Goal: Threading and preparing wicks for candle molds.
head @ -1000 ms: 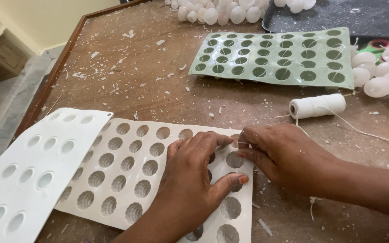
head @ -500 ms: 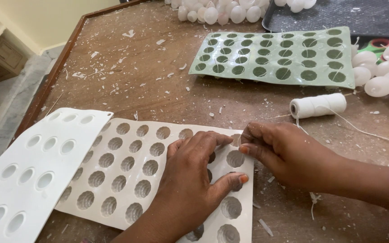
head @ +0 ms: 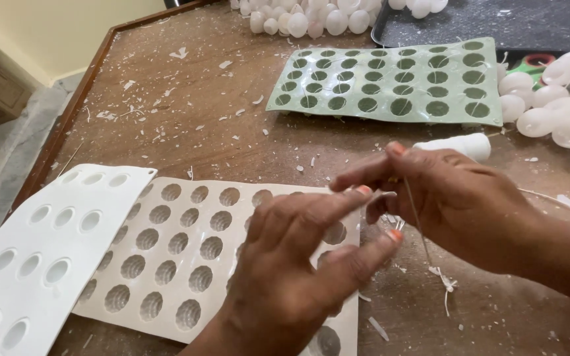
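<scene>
Right hand point(head: 460, 207) pinches the thin thread point(head: 415, 221), left hand point(head: 298, 264) half-open and empty over the white mould point(head: 179, 247) — that thread could slip loose or snag.

Matt white mould point(head: 186, 264) – rubbery, green mould point(head: 390, 86) alike, worn wooden table point(head: 186, 125) – wax-flecked

Green silicone mould point(head: 390, 82) w/ round cavities, upper centre of frame, white egg-shaped pieces point(head: 555, 112) at right edge, more white pieces point(head: 311, 20) along top, dark tray point(head: 496, 23) upper right, brown counter point(head: 186, 112) w/ white flakes.
</scene>
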